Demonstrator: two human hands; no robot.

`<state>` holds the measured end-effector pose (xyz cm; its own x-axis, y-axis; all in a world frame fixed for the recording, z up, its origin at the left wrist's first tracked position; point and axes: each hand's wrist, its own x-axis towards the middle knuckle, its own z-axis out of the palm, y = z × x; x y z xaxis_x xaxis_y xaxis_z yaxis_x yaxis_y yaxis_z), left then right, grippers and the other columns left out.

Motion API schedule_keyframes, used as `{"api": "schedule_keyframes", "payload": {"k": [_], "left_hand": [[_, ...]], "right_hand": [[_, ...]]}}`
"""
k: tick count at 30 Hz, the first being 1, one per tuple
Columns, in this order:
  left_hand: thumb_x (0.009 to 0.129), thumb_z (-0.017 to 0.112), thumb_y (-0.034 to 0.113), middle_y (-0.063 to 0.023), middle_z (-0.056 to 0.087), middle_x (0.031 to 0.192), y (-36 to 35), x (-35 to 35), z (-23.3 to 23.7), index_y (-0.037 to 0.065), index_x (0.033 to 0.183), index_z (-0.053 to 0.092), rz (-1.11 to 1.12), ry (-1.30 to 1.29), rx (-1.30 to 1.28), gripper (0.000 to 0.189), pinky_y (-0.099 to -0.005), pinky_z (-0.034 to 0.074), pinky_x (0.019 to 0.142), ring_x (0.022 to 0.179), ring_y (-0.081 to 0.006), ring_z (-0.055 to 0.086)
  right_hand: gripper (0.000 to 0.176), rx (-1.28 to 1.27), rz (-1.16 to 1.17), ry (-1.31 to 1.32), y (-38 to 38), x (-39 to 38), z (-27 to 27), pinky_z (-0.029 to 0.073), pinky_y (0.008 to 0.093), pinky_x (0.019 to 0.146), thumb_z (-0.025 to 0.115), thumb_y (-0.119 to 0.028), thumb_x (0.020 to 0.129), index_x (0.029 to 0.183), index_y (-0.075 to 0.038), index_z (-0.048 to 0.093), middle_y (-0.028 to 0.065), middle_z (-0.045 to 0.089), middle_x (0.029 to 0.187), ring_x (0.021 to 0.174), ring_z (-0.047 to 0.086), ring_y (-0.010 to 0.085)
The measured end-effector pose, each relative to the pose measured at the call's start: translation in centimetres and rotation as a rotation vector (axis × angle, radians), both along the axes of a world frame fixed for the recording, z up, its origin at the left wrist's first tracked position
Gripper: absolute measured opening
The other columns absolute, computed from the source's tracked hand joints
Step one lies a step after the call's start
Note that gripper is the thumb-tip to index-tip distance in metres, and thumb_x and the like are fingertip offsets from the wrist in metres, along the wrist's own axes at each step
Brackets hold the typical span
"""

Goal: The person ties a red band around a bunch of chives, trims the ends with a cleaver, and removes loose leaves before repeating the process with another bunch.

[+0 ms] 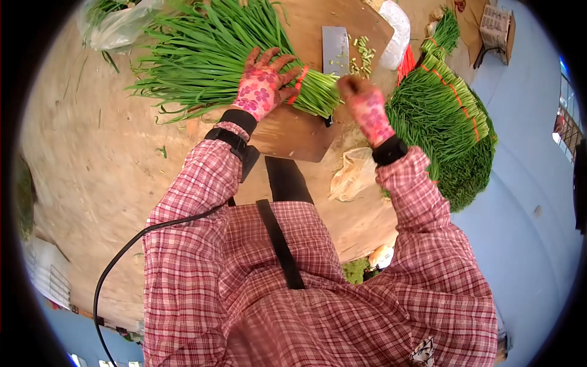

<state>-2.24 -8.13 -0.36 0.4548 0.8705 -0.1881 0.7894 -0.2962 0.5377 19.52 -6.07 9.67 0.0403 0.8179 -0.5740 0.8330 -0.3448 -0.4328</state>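
A bundle of long green garlic chives [208, 58] lies across a brown wooden board [296, 134], tied with a red band [298, 84] near its pale cut ends. My left hand [266, 79], in a pink flowered glove, rests on the bundle beside the band with fingers spread. Just right of the cut ends is my right hand [362, 98], its fingers curled and slightly blurred; what they hold, if anything, is hidden. A cleaver [334, 46] lies partly under the stems, blade pointing away and handle end showing nearer me. Short stem trimmings [364, 58] lie beside the blade.
Banded bundles of chives [443, 122] are piled at the right. Red strips [406, 64] and a white plastic bag [394, 33] lie near the board. A crumpled bag [354, 174] sits close to me; another plastic bag [125, 27] holds greens at upper left.
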Motion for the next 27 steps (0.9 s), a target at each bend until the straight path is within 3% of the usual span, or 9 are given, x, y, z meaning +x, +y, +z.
{"api": "schedule_keyframes", "payload": {"k": [5, 16, 19, 20, 21, 23, 24, 25, 27], "left_hand": [[0.086, 0.064, 0.045, 0.0039, 0.046, 0.145, -0.1, 0.0, -0.1, 0.030, 0.133, 0.058, -0.006, 0.021, 0.054, 0.050, -0.0511, 0.017, 0.117, 0.138, -0.0248, 0.036], [0.082, 0.068, 0.042, 0.0034, 0.047, 0.144, -0.1, -0.1, -0.6, 0.027, 0.130, 0.060, -0.036, 0.033, 0.125, 0.051, -0.0524, 0.019, 0.115, 0.135, -0.0274, 0.039], [0.082, 0.069, 0.042, 0.0027, 0.047, 0.145, -0.1, 0.0, -0.5, 0.027, 0.131, 0.059, -0.049, 0.041, 0.134, 0.052, -0.0528, 0.020, 0.115, 0.135, -0.0280, 0.039], [0.082, 0.068, 0.043, 0.0025, 0.046, 0.146, -0.1, 0.0, -0.3, 0.027, 0.132, 0.059, -0.059, 0.054, 0.116, 0.053, -0.0524, 0.020, 0.115, 0.136, -0.0285, 0.039], [0.082, 0.068, 0.044, 0.0022, 0.045, 0.146, 0.0, 0.0, -0.1, 0.026, 0.133, 0.058, -0.067, 0.068, 0.098, 0.055, -0.0520, 0.020, 0.115, 0.137, -0.0289, 0.038], [0.082, 0.068, 0.044, 0.0016, 0.045, 0.147, 0.1, 0.0, 0.0, 0.026, 0.134, 0.057, -0.082, 0.075, 0.086, 0.056, -0.0516, 0.020, 0.115, 0.137, -0.0287, 0.037], [0.082, 0.068, 0.044, 0.0016, 0.045, 0.147, 0.2, 0.0, 0.0, 0.026, 0.134, 0.057, -0.086, 0.081, 0.081, 0.057, -0.0516, 0.020, 0.115, 0.137, -0.0286, 0.037], [0.082, 0.069, 0.044, 0.0015, 0.045, 0.147, 0.2, 0.0, 0.1, 0.026, 0.134, 0.057, -0.090, 0.087, 0.077, 0.057, -0.0516, 0.020, 0.115, 0.137, -0.0284, 0.037], [0.081, 0.069, 0.043, 0.0012, 0.044, 0.147, 0.2, 0.0, 0.4, 0.026, 0.134, 0.057, -0.095, 0.093, 0.088, 0.057, -0.0514, 0.021, 0.114, 0.137, -0.0280, 0.037]], "right_hand": [[0.014, 0.255, 0.423, -0.302, -5.2, -0.8, -2.1, 0.050, 0.0467, 0.066, 0.066, -0.026, 0.082, 0.080, -0.012, 0.066, 0.0109, 0.064, 0.080, 0.076, 0.065, 0.0332], [0.012, 0.304, 0.297, -0.267, -5.7, 0.6, -2.2, 0.049, 0.0476, 0.066, 0.065, -0.021, 0.079, 0.078, -0.009, 0.066, 0.0129, 0.066, 0.079, 0.074, 0.064, 0.0351], [0.015, 0.292, 0.146, -0.298, -8.2, 4.3, 0.4, 0.051, 0.0417, 0.063, 0.066, -0.022, 0.081, 0.084, -0.008, 0.066, 0.0136, 0.066, 0.074, 0.068, 0.066, 0.0302], [0.022, 0.245, 0.005, -0.123, -9.6, 7.2, 1.2, 0.052, 0.0408, 0.062, 0.070, -0.023, 0.079, 0.093, -0.007, 0.064, 0.0092, 0.065, 0.076, 0.069, 0.065, 0.0287], [0.020, 0.325, -0.077, -0.070, -10.6, 9.7, 2.3, 0.052, 0.0350, 0.060, 0.071, -0.022, 0.079, 0.092, -0.008, 0.065, 0.0060, 0.063, 0.071, 0.065, 0.063, 0.0215], [0.012, 0.053, -0.437, -0.180, -12.5, 15.1, 4.2, 0.046, 0.0258, 0.057, 0.067, -0.016, 0.084, 0.082, -0.004, 0.065, 0.0028, 0.059, 0.064, 0.058, 0.055, 0.0108], [0.017, 0.188, -0.672, -0.148, -13.3, 14.4, 6.0, 0.041, 0.0250, 0.052, 0.062, -0.016, 0.087, 0.078, -0.002, 0.063, 0.0009, 0.056, 0.062, 0.054, 0.049, 0.0089], [0.018, 0.101, -0.781, -0.117, -14.6, 15.6, 6.9, 0.040, 0.0270, 0.051, 0.062, -0.016, 0.087, 0.077, 0.000, 0.062, 0.0007, 0.056, 0.061, 0.054, 0.049, 0.0100], [0.019, -0.104, -0.709, -0.079, -18.0, 15.7, 8.1, 0.044, 0.0307, 0.055, 0.063, -0.018, 0.087, 0.080, 0.000, 0.064, 0.0048, 0.059, 0.064, 0.059, 0.054, 0.0138]]}}
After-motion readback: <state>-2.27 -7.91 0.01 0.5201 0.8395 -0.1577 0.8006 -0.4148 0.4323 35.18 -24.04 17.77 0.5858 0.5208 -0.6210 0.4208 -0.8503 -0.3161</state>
